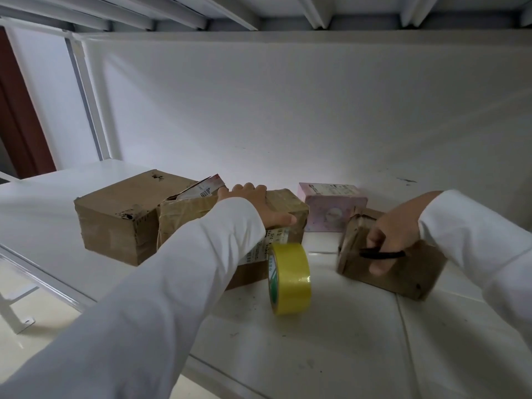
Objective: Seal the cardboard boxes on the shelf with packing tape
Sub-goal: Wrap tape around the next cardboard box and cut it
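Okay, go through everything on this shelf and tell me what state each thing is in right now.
Left box: closed.
Middle box: flap up at its left end.
Left hand: flat on middle box.
Tape: on edge, untouched.
Pink box: closed.
Right box: tilted.
Right hand: gripping a black tool.

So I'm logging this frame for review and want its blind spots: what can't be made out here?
Head view only:
- Black object in the right hand: fingers cover most of it, so what it is stays unclear.
- Middle cardboard box: the left hand and sleeve hide much of its top and front.
- Label on that box: print too small.
- Small box under the right hand: top hidden.
- Yellow tape roll: loose end not visible.
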